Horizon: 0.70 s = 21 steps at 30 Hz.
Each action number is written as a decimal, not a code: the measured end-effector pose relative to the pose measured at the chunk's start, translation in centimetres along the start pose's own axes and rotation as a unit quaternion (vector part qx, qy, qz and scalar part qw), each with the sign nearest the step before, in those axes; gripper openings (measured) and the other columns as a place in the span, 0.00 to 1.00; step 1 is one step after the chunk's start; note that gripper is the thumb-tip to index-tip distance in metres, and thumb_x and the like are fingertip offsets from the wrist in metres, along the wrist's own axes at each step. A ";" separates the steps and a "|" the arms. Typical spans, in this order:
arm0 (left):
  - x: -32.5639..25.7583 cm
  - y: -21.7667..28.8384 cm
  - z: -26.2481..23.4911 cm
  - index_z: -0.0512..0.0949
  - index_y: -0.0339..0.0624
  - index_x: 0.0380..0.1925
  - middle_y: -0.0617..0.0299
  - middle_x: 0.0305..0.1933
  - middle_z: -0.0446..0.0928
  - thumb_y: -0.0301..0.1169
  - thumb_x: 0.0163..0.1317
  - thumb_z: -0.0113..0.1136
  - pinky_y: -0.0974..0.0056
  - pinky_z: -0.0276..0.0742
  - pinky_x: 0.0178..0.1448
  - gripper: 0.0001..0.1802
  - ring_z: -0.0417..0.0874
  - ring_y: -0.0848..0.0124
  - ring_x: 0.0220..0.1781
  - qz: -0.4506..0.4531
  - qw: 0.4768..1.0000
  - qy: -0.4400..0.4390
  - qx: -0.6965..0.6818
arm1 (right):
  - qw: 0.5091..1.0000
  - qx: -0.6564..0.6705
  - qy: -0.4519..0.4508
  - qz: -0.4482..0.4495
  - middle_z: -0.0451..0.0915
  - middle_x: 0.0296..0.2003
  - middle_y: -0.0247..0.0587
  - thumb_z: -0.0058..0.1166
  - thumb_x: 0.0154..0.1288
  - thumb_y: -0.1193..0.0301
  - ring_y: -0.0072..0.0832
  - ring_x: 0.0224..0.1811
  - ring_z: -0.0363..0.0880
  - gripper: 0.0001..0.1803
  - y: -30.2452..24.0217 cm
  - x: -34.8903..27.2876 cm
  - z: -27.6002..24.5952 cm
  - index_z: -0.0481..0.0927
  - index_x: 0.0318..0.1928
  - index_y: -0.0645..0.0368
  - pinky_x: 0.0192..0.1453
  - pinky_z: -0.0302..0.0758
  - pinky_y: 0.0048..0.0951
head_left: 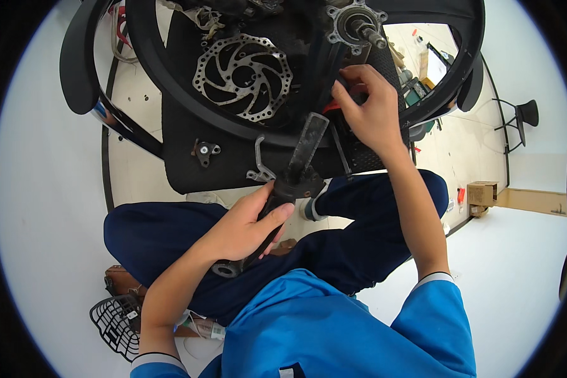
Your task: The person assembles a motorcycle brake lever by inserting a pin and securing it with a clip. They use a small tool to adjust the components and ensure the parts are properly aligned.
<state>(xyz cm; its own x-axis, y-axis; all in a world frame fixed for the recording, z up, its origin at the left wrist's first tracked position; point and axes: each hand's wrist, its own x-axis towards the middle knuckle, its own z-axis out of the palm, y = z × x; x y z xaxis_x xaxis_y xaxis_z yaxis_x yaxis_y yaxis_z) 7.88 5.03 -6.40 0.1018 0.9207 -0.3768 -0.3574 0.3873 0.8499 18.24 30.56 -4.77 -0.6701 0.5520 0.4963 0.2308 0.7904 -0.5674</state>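
Observation:
My left hand (252, 227) is wrapped round a black metal arm (305, 148), which has a round eye at its lower end, a collar midway and a flat bar rising from it. The bar's tip lies over the rim of a large black spoked wheel (146, 50). Beside a thick spoke of the wheel, my right hand (372, 107) has its thumb and fingers curled close together near a small red thing (331, 107), mostly hidden. Above this hand is the wheel hub (356, 28) with its threaded axle. A slotted brake disc (244, 79) lies left of the spoke.
The wheel rests on a black chair seat (183, 173) between armrests (82, 57). On the seat lie a small black bracket (205, 152), a silver lever (263, 160) and a thin dark rod (341, 151). A cardboard box (482, 194) and black basket (114, 327) stand on the floor.

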 end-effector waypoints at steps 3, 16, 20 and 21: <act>-0.1 0.3 -0.1 0.66 0.38 0.54 0.61 0.24 0.72 0.36 0.76 0.49 0.69 0.73 0.23 0.14 0.73 0.76 0.20 -0.013 1.000 -0.001 -0.027 | 0.997 -0.026 -0.065 0.027 0.83 0.37 0.49 0.65 0.62 0.66 0.37 0.34 0.84 0.16 -0.6 0.6 -1.6 0.84 0.39 0.71 0.40 0.79 0.32; 0.0 0.1 0.1 0.71 0.39 0.46 0.66 0.26 0.73 0.33 0.70 0.60 0.71 0.70 0.31 0.12 0.73 0.79 0.24 0.137 0.983 0.005 0.118 | 0.911 0.364 -0.192 0.009 0.84 0.35 0.48 0.62 0.50 0.72 0.33 0.37 0.84 0.17 -7.4 -3.7 -6.0 0.85 0.41 0.68 0.46 0.79 0.30; -0.1 0.6 0.0 0.72 0.39 0.53 0.57 0.31 0.78 0.28 0.66 0.60 0.64 0.74 0.40 0.16 0.79 0.69 0.31 0.121 0.980 0.002 0.161 | 0.910 0.349 -0.220 -0.038 0.85 0.36 0.47 0.67 0.50 0.69 0.35 0.38 0.86 0.17 -8.0 -3.9 -6.0 0.86 0.41 0.65 0.43 0.80 0.30; -0.2 0.5 -0.1 0.72 0.38 0.52 0.57 0.30 0.78 0.29 0.67 0.60 0.64 0.73 0.40 0.15 0.79 0.69 0.31 0.115 0.980 0.008 0.160 | 0.922 0.320 -0.214 -0.045 0.85 0.35 0.46 0.67 0.51 0.69 0.34 0.36 0.86 0.16 -7.9 -3.8 -5.8 0.86 0.41 0.65 0.42 0.80 0.29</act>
<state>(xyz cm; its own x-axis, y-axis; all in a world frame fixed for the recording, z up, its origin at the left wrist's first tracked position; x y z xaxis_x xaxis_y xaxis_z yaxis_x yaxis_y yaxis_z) 7.62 5.09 -5.91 0.0376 0.9857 -0.1645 -0.0587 0.1665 0.9843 23.09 23.75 1.64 -0.9152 0.2280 0.3325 -0.2106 0.4329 -0.8765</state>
